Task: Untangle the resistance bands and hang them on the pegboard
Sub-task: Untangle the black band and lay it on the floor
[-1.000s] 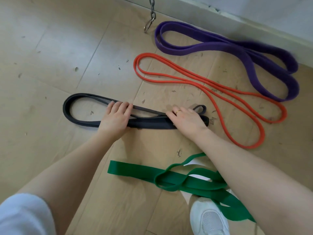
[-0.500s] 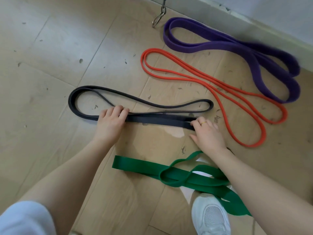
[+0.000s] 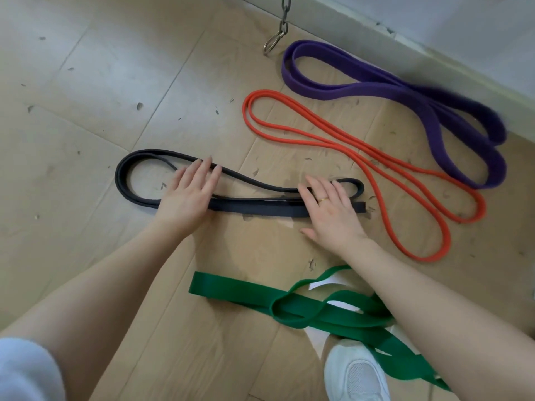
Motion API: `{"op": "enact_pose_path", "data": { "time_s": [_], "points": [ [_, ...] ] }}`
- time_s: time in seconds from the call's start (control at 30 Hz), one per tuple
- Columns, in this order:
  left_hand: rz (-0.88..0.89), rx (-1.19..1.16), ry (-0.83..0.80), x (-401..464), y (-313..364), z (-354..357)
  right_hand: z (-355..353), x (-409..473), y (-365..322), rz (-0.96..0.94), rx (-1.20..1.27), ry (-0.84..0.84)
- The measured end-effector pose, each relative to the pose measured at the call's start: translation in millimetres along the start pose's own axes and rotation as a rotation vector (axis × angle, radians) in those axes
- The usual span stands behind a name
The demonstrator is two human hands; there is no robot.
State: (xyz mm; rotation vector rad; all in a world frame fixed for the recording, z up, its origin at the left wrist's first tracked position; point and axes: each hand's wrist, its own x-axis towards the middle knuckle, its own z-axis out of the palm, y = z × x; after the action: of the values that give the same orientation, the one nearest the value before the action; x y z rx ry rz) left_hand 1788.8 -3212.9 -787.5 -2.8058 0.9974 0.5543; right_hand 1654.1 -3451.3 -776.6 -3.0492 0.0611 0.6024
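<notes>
wood floor (image 3: 86,111), both hands flat, fingers spread: left hand (image 3: 188,198) and right hand (image 3: 333,212) on black band (image 3: 260,209)

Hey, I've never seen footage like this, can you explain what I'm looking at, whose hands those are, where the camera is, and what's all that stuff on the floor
There is no machine here. A person wears a camera on the head, so the one picture looks down at their own arms and the wooden floor.

Four stretchy exercise loops lie on it: a black band in the middle, an orange band and a purple band beyond it, and a green band, knotted on itself, nearest the person by a white shoe. A metal chain hangs at the top.

Nothing is gripped. The left hand and right hand lie flat, fingers straight, pressing on the black band.
</notes>
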Motion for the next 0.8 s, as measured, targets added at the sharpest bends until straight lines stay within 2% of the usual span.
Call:
{"op": "enact_pose_path", "data": {
  "time_s": [0.1,0.27,0.33,0.43,0.5,0.6,0.7,0.8],
  "points": [
    [0.033,0.073,-0.107,13,-11,-10,-4,25,-4,-0.036,-0.053,-0.093],
    [0.105,0.043,-0.135,13,-21,-16,-1,27,1,-0.035,-0.029,-0.093],
    [0.104,-0.034,-0.053,4,-24,-12,0,23,0,-0.016,-0.053,-0.026],
    [0.059,-0.098,0.111,-14,-30,1,8,9,-1,0.062,0.031,0.174],
    [0.071,-0.114,0.089,-25,-28,8,17,-7,-3,0.169,0.096,0.220],
    [0.049,-0.125,0.053,-32,-23,17,30,-29,-1,0.323,0.146,0.129],
    [0.017,-0.103,0.034,-34,-17,19,42,-41,7,0.270,0.035,0.072],
    [0.009,-0.058,0.045,-30,-17,15,32,-34,14,0.348,0.044,0.085]
  ]
}}
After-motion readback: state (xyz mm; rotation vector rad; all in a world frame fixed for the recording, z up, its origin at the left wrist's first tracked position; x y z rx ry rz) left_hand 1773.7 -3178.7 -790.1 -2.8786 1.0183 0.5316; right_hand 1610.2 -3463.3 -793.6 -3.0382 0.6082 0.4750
